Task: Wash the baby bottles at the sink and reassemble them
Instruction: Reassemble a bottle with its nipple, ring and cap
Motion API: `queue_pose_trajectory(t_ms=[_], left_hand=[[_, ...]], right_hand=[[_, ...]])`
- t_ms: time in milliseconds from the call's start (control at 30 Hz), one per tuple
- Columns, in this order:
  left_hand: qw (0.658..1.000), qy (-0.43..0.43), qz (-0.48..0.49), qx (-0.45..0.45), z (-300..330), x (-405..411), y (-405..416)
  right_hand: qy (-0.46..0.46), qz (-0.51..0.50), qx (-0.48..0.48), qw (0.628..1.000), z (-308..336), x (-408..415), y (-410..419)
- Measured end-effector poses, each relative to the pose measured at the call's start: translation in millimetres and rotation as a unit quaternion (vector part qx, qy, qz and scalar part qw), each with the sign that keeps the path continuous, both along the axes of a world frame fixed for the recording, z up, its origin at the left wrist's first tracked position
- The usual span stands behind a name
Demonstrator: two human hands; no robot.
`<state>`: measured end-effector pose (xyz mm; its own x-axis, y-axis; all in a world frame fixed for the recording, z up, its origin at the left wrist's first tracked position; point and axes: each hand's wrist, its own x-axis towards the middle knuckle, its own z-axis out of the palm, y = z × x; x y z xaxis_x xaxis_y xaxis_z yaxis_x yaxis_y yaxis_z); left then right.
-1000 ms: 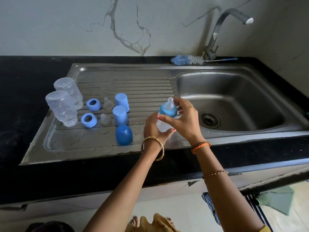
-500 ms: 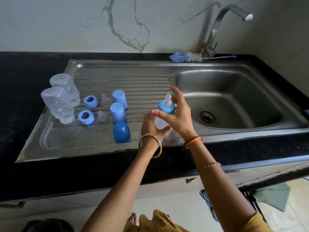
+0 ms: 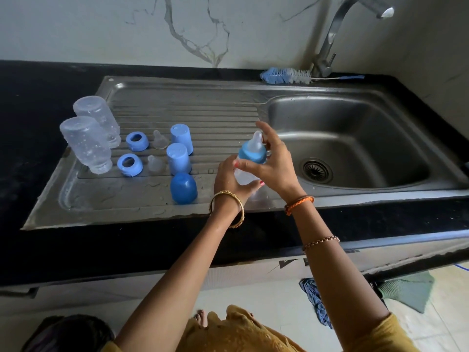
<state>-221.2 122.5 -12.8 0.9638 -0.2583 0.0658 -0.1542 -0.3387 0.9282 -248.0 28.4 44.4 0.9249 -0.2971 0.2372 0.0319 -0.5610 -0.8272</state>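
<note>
Held upright over the front edge of the drainboard (image 3: 157, 107), just left of the sink basin (image 3: 355, 128): one assembled baby bottle (image 3: 247, 171), clear body below, blue collar (image 3: 252, 153) and clear teat (image 3: 256, 139) on top. Left hand (image 3: 228, 177) wrapped around the clear body from the left and beneath, fingers curled round it, thumb side hidden behind the bottle. Right hand (image 3: 275, 163) cupped over the upper part from the right, thumb tip pressed against the lower edge of the collar, index finger stretched up behind the teat, remaining fingers curved round the far side. Collar thus lying between thumb and fingers of the right hand, bottle body sitting lower in the left palm. Cannot tell whether the bottle's base touches the steel.

Farther left on the ribbed drainboard, well apart from both hands: two clear bottle bodies (image 3: 87, 143) standing mouth down, side by side at the left edge. Right of them, two blue collar rings (image 3: 137, 141) lying flat, one behind the other. Next, two loose clear teats (image 3: 160, 140), also one behind the other. Then two blue caps (image 3: 181, 135) standing with closed end up, and a third rounded blue cap (image 3: 183, 188) in front of them, nearest the left hand.

Behind the basin, a blue-and-white bottle brush (image 3: 286, 76) lying on the black counter (image 3: 38, 97) at the foot of the tap (image 3: 330, 41). Gold bangle (image 3: 227, 208) on the left wrist, orange thread band (image 3: 299, 203) on the right.
</note>
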Motion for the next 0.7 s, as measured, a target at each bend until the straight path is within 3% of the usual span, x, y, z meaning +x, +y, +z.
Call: queue_pose_trajectory(t_ms=[167,500,600,700], left_hand=[[1.000,-0.011,0.001,0.017,-0.9,0.6,0.2],[1.000,0.000,0.021,-0.007,-5.0,0.4,-1.7],[1.000,-0.005,0.010,-0.004,-3.5,0.7,-1.5],[1.000,-0.008,0.005,0.011,-3.1,1.1,-0.4]], right_hand=[[0.016,0.068,0.078,0.994,4.6,-3.3,-5.7],[-0.014,-0.051,-0.021,0.998,-3.9,7.8,6.3],[0.029,0.031,-0.036,0.998,0.3,6.5,-0.7],[0.036,0.081,0.039,0.995,2.9,1.5,-6.7]])
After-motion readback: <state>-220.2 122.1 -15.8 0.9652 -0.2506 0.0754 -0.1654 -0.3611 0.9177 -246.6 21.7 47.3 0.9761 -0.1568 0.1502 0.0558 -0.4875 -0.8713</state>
